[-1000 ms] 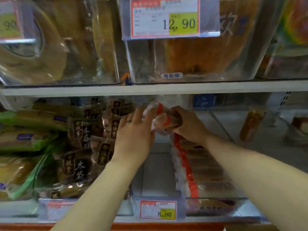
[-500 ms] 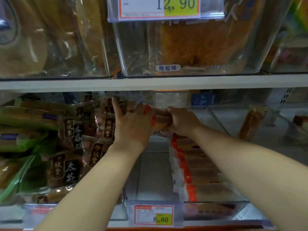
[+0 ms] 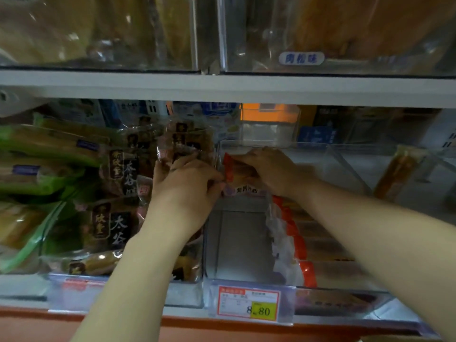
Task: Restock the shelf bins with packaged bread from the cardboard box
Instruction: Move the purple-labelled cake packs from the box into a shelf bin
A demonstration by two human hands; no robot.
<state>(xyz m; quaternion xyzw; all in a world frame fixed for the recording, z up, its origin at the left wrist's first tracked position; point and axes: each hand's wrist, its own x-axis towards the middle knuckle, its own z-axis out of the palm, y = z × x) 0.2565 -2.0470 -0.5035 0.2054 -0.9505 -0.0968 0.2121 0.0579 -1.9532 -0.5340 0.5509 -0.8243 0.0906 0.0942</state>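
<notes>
**Two hands grip a bread pack in a shelf bin**

The bread pack (image 3: 238,172) sits between both hands at the back of a clear bin (image 3: 237,245). The left hand (image 3: 187,191) pinches its left edge; the right hand (image 3: 269,170) closes over its top.

Two hands (image 3: 187,186) (image 3: 269,169), one price tag (image 3: 249,303) (yellow corner) — several bread packs (image 3: 118,225)

The lower shelf (image 3: 187,313) carries clear bins (image 3: 209,245) side by side (a price tag (image 3: 249,306) clipped on front). The upper shelf (image 3: 222,88) holds more bins (image 3: 209,45) of bread.
</notes>
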